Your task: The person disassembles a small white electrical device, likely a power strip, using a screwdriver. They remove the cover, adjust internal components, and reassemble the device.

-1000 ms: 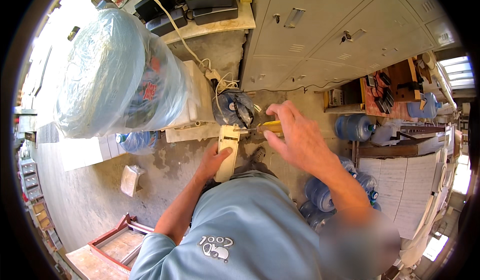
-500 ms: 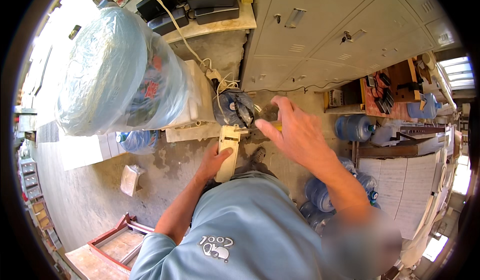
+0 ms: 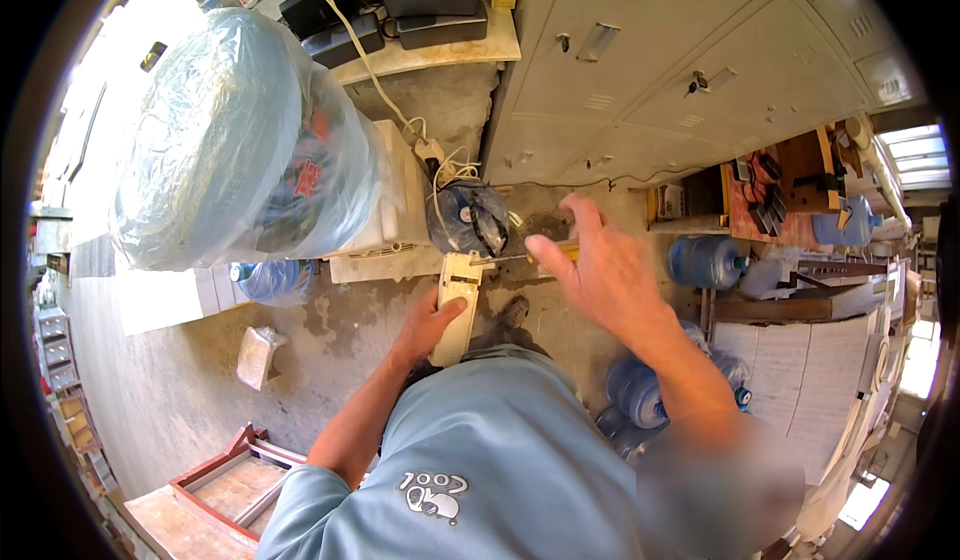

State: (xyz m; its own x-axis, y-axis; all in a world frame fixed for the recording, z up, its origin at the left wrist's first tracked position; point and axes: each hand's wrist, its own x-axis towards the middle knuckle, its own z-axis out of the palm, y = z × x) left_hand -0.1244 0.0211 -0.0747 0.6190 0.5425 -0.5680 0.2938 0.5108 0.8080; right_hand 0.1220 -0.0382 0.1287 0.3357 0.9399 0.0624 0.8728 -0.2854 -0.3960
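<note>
My left hand is closed around a cream oblong plastic casing, thumb on its upper face; it has a dark slot near its far end and looks like a power strip. In my right hand is a screwdriver with a yellow handle, partly hidden by the thumb and palm; the index finger is raised off it. Its thin shaft points left to the far end of the casing, and I cannot tell whether the tip sits in it. Just beyond lies a dark plastic bag.
Left stands a plastic-wrapped water bottle on a pale dispenser. Grey metal lockers rise ahead. White cables with a socket block hang beside the bag. Several blue water bottles stand right; a red frame lies lower left.
My right hand has drawn slightly right, with the screwdriver, and more of its shaft shows. The left hand still holds the cream casing in nearly the same place.
</note>
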